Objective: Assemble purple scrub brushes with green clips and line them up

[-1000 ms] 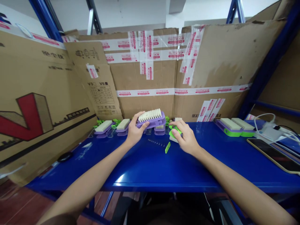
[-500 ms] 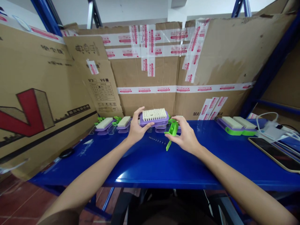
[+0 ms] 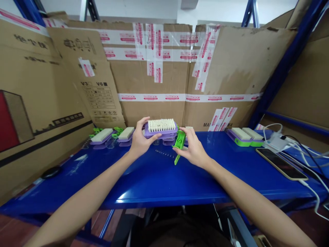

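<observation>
My left hand [image 3: 142, 140] grips a purple brush [image 3: 161, 127] by its left end, its pale bristles facing up, above the blue table [image 3: 154, 181]. Just to the right, my right hand [image 3: 192, 147] pinches a green plastic part [image 3: 180, 140] between thumb and fingers. A narrow green strip hangs down from that part. The brush and the green part are close together; whether they touch I cannot tell. Below them a row of small springs or screws [image 3: 164, 153] lies on the table. Behind the held brush, more purple pieces are partly hidden.
Brushes [image 3: 102, 135] with purple bases and green parts stand at the back left. Green and purple brushes [image 3: 241, 136] sit at the back right, near a phone [image 3: 281, 163], a white charger [image 3: 274, 142] and cables. Cardboard walls [image 3: 151, 113] border the table.
The whole view has shifted, so the scene appears further left and more cables show at the right. Both hands keep the same holds on the brush and the green part.
</observation>
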Available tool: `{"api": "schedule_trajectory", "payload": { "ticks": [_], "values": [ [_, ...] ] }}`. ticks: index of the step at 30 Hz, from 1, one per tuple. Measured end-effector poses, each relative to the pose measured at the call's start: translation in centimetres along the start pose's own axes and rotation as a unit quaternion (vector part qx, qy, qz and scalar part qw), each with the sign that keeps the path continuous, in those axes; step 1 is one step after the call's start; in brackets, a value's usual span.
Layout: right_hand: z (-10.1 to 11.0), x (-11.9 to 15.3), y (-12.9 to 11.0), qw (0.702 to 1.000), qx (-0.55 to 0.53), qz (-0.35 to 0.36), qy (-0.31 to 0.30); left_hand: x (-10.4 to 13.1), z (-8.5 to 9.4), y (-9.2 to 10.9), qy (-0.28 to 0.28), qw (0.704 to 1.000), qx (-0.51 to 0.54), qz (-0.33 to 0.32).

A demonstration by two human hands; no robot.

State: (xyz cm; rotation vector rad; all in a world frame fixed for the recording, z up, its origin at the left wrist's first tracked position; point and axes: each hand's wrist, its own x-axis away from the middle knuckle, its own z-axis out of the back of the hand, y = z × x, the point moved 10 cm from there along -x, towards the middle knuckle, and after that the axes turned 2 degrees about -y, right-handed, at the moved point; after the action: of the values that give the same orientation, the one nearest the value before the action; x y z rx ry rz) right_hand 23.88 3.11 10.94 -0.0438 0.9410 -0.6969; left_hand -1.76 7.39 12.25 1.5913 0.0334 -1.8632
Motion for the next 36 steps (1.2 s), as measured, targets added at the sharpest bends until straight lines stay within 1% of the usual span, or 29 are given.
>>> {"api": "schedule_trajectory", "payload": {
  "ticks": [4,7,16,21,30,36],
  "values": [
    [0.1,0.0,-0.2,1.000,0.006,0.004,0.000,-0.3,0.0,1.3,-0.015,0.999,-0.012,-0.029],
    [0.1,0.0,-0.2,1.000,0.009,0.005,-0.001,-0.4,0.0,1.8,-0.019,0.999,-0.015,-0.042],
    [0.1,0.0,-0.4,1.000,0.012,0.009,0.000,-0.5,0.0,2.4,-0.022,0.997,-0.028,-0.064],
    [0.0,0.0,-0.4,1.000,0.016,0.007,-0.005,-0.5,-0.1,2.1,-0.025,0.997,-0.040,-0.062],
    [-0.3,0.1,-0.3,1.000,0.027,0.008,-0.014,-0.5,-0.1,2.2,-0.012,0.995,-0.060,-0.082],
    [-0.4,0.2,-0.2,1.000,0.028,0.007,-0.011,-0.5,1.1,2.1,0.038,0.995,-0.066,-0.067]
  ]
}}
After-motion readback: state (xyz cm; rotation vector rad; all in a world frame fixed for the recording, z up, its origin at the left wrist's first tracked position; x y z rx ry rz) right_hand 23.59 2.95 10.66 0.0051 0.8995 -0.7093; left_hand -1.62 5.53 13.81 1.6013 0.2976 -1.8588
